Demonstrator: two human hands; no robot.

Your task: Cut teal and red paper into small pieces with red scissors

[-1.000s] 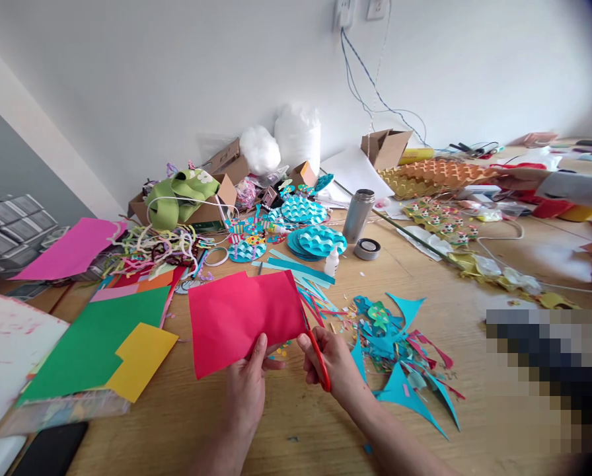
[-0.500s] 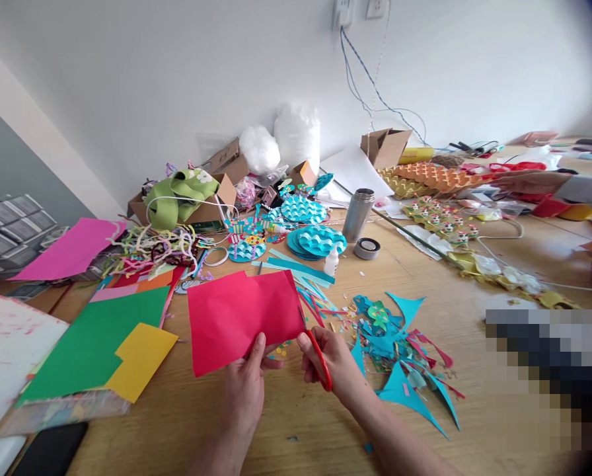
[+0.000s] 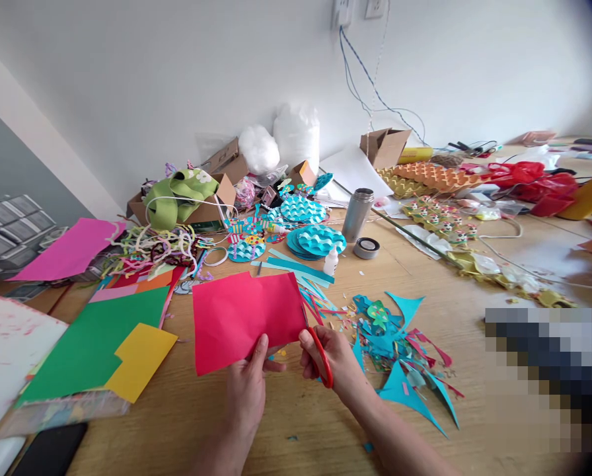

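A sheet of red paper (image 3: 246, 311) is held up above the wooden table, a notch in its top edge. My left hand (image 3: 251, 370) grips its lower edge, thumb on the front and fingers behind. My right hand (image 3: 328, 354) is closed round the red-handled scissors (image 3: 323, 360), whose blades lie along the paper's right edge. Narrow red strips show just beyond the blades. To the right of my right hand lies a heap of blue paper scraps (image 3: 388, 330) with some red bits.
On the left lie green paper (image 3: 98, 337), yellow paper (image 3: 142, 360) and a black phone (image 3: 51, 449). Behind the red sheet are wavy blue discs (image 3: 316, 241), a small white bottle (image 3: 331, 261) and a metal flask (image 3: 359, 215) beside its lid (image 3: 366, 248). Egg-tray cardboard (image 3: 435, 177) lies at back right.
The red paper has shifted slightly right, while the scissors stay at its right edge. Another person's hand at the far right has gone out of view.
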